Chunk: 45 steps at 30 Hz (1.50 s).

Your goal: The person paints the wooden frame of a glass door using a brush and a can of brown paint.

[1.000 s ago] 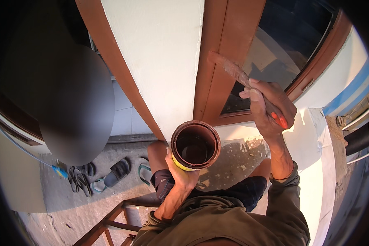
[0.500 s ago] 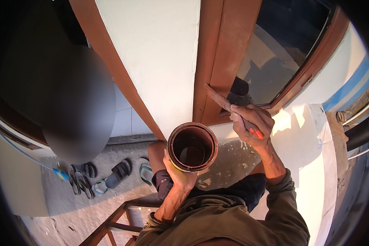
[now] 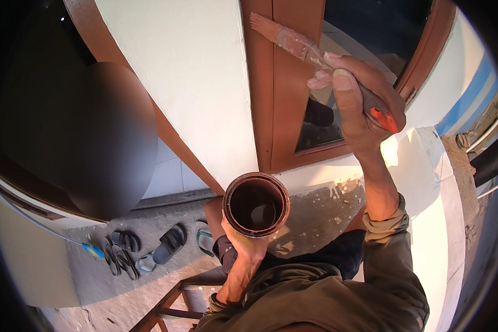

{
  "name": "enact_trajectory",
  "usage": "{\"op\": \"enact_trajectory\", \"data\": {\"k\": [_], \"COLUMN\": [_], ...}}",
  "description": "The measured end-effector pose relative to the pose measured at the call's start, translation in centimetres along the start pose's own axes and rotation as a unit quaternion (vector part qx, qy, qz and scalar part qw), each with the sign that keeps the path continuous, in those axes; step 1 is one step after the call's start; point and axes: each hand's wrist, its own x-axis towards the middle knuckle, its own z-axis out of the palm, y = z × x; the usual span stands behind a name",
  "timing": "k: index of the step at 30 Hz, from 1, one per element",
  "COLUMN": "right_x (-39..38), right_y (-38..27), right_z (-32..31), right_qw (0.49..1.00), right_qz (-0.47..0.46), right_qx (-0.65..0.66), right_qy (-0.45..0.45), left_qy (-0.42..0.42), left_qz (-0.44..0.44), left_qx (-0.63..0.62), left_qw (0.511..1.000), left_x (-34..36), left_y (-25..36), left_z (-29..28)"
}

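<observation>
My left hand (image 3: 240,246) grips a round paint can (image 3: 256,177) from the side, its open top showing a dark brown inside, held low in front of me. Higher up on the right, my right hand (image 3: 365,105) is closed round a paintbrush (image 3: 290,41) with an orange-red tip on its handle. The bristle end points up-left and lies over the brown wooden frame (image 3: 288,116) of a glass pane (image 3: 382,27); whether it touches the wood I cannot tell. A white pillar (image 3: 188,77) stands left of that frame.
A dark doorway (image 3: 33,122) with a blurred oval patch is on the left. Several sandals (image 3: 169,243) lie on the concrete floor (image 3: 105,293). A brown rung frame (image 3: 169,310) is at the lower left, beside my legs. A white ledge (image 3: 429,232) runs along the right.
My right hand with the brush first came down, then rose higher up the brown frame. The can stays in my left hand, slightly lower in view. The view has shifted a little.
</observation>
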Motion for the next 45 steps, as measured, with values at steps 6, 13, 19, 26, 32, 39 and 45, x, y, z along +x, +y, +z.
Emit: {"op": "enact_trajectory", "data": {"k": [6,13,19,26,32,39,45], "right_x": [-1.7,-3.1,-3.8,-0.8,1.3,0.4,-0.3], "right_y": [0.3,0.3,-0.5,-0.9,0.2,0.3,0.1], "right_z": [0.3,0.2,-0.3,-0.5,-0.4,0.0,0.3], "right_qw": [1.0,0.999,0.997,0.999,0.997,0.999,0.999], "right_qz": [-0.007,0.006,0.014,0.005,-0.062,-0.037,-0.035], "right_qx": [-0.029,-0.033,-0.052,-0.032,-0.036,-0.02,-0.025], "right_qy": [-0.008,-0.017,-0.053,-0.011,-0.024,-0.026,-0.032], "left_qy": [0.0,0.007,0.008,-0.002,-0.01,-0.005,-0.002], "left_qz": [0.005,0.005,0.007,0.003,-0.005,0.0,-0.001], "left_qx": [0.009,0.003,0.005,0.015,0.002,0.015,0.008], "left_qw": [1.0,1.0,1.0,1.0,1.0,1.0,1.0], "left_x": [0.0,-0.1,0.1,0.1,0.1,0.0,0.1], "left_y": [0.1,-0.1,0.0,0.1,0.2,0.2,0.3], "left_z": [-0.7,-0.4,-0.4,-0.5,-0.2,-0.3,-0.5]}}
